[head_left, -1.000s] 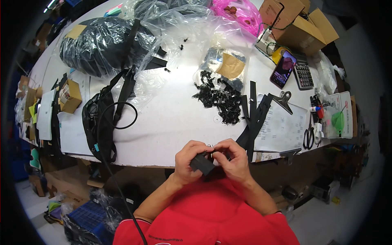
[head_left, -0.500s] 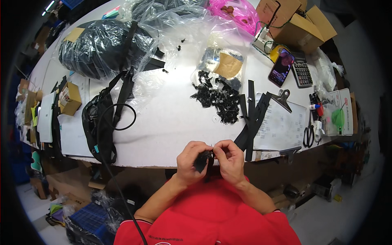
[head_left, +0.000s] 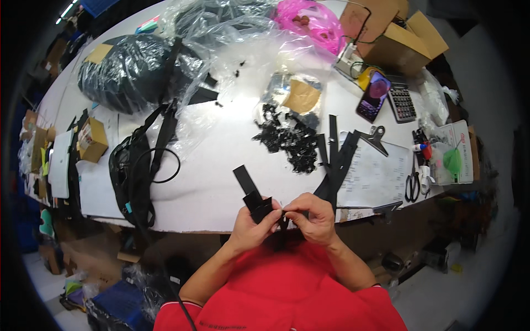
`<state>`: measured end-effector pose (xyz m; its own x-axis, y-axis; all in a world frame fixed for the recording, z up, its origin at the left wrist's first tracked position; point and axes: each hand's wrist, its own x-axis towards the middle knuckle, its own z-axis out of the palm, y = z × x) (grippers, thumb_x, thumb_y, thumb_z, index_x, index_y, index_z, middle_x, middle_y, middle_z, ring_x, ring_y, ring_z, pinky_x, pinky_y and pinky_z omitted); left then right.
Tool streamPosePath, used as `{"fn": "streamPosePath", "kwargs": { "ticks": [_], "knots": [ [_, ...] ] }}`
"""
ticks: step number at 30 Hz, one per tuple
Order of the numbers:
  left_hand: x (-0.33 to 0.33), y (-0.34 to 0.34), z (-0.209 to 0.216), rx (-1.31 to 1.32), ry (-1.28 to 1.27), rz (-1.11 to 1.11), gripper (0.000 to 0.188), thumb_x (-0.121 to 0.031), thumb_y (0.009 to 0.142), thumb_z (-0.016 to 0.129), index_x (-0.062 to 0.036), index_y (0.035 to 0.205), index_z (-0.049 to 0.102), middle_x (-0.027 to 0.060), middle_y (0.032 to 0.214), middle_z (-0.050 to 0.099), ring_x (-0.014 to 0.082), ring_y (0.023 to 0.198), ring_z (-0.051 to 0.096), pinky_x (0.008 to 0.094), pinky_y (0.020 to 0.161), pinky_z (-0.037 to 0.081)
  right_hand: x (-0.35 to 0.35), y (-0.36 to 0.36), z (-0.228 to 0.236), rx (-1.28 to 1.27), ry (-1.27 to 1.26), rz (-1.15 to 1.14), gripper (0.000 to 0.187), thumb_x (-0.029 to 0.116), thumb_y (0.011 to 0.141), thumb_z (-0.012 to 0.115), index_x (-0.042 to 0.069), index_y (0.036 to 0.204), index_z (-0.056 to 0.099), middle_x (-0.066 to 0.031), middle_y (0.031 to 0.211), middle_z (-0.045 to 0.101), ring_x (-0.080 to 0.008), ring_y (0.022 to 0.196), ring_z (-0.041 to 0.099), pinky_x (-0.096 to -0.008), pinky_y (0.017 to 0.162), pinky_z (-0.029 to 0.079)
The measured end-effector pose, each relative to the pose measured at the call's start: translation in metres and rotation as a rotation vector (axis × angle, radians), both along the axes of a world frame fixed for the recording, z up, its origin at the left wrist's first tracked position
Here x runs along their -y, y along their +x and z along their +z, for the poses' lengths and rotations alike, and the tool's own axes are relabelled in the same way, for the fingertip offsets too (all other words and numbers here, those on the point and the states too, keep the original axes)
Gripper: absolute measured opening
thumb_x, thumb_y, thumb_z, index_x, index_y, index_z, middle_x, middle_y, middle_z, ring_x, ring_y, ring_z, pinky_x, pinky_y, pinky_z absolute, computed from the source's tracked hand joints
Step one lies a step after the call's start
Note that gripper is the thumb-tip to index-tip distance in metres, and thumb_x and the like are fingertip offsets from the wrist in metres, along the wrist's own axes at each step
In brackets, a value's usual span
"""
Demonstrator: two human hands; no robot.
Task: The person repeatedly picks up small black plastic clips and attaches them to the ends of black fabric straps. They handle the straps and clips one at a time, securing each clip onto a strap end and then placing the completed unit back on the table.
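Looking down from the head view: the left hand (head_left: 251, 227) is closed, thumb across a folded black webbing strap (head_left: 243, 180), one flat end poking out beyond the fingers, away from the body. The right hand (head_left: 316, 218) has thumb and forefinger pinched together on a small dark piece (head_left: 284, 220) just beside the fold; whether it is a clip or part of the strap, cannot tell. The strap sits at the near edge of the white table (head_left: 204, 190), in front of the red shirt (head_left: 281, 287).

Handling, judged: strap light, flexible but springy at the folds, not fragile, little slip. Best hold is flat across the fold; the small piece suits a fingertip pinch only.

Edges and room: the table's front edge runs just by the wrists. Widest room for moving seems forward-left, between the mesh bag (head_left: 132, 165) with its looped black cable (head_left: 179, 165) and the heap of black clips (head_left: 287, 138). To the right, loose black straps (head_left: 341, 165) crowd the right hand.
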<state>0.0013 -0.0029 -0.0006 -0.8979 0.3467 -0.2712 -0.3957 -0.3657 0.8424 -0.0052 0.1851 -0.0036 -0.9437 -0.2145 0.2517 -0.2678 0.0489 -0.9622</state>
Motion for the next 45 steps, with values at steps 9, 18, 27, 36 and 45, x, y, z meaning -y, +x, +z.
{"fn": "streamPosePath", "kwargs": {
  "ticks": [9, 18, 27, 36, 45],
  "knots": [
    [-0.01, 0.008, 0.0, 0.014, -0.014, 0.042, 0.01, -0.013, 0.1, 0.058, -0.0051, 0.095, 0.055, -0.0031, 0.069, 0.051, 0.0038, 0.053, 0.046, 0.019, 0.046, 0.035, 0.011, 0.013, -0.003, 0.051, -0.013, -0.068, 0.007, 0.003, 0.089, 0.069, 0.002, 0.095, 0.065, -0.0077, 0.084, 0.063, -0.0153, 0.07, 0.06, -0.026, 0.062, 0.047],
    [-0.012, 0.005, -0.011, 0.021, -0.097, 0.1, 0.012, -0.016, 0.099, 0.062, -0.0043, 0.097, 0.06, -0.0047, 0.075, 0.054, 0.0016, 0.063, 0.048, 0.0194, 0.055, 0.037, 0.011, 0.03, -0.011, 0.434, 0.035, -0.069, 0.018, 0.014, 0.086, 0.077, 0.001, 0.091, 0.067, -0.0001, 0.075, 0.059, -0.0059, 0.061, 0.049, -0.0231, 0.054, 0.039],
    [-0.001, -0.007, -0.023, 0.245, 0.321, -0.06, 0.031, -0.012, 0.102, 0.053, 0.003, 0.128, 0.049, 0.0083, 0.089, 0.06, 0.0157, 0.084, 0.062, 0.0318, 0.075, 0.052, -0.036, 0.007, 0.0, 0.495, 0.121, -0.372, 0.012, 0.01, 0.089, 0.07, 0.0, 0.089, 0.065, -0.0001, 0.073, 0.061, -0.0053, 0.066, 0.054, -0.0246, 0.06, 0.045],
    [-0.005, -0.003, -0.012, 0.252, 0.186, -0.179, 0.033, -0.012, 0.102, 0.053, 0.0064, 0.129, 0.049, 0.0221, 0.108, 0.067, 0.0298, 0.093, 0.072, 0.0414, 0.078, 0.062, -0.02, -0.009, 0.028, 0.351, 0.182, 0.041, 0.03, 0.001, 0.086, 0.07, 0.001, 0.115, 0.066, -0.0063, 0.097, 0.069, -0.011, 0.087, 0.062, -0.0254, 0.08, 0.049],
    [-0.003, 0.007, -0.014, -0.039, -0.098, 0.05, 0.021, -0.011, 0.097, 0.064, 0.001, 0.114, 0.063, 0.0023, 0.096, 0.067, 0.0087, 0.088, 0.062, 0.023, 0.078, 0.05, -0.006, -0.001, 0.002, 0.356, -0.183, -0.05, 0.019, -0.002, 0.093, 0.063, 0.001, 0.111, 0.065, -0.0064, 0.103, 0.066, -0.0091, 0.091, 0.061, -0.0221, 0.076, 0.048]
  ]
}}
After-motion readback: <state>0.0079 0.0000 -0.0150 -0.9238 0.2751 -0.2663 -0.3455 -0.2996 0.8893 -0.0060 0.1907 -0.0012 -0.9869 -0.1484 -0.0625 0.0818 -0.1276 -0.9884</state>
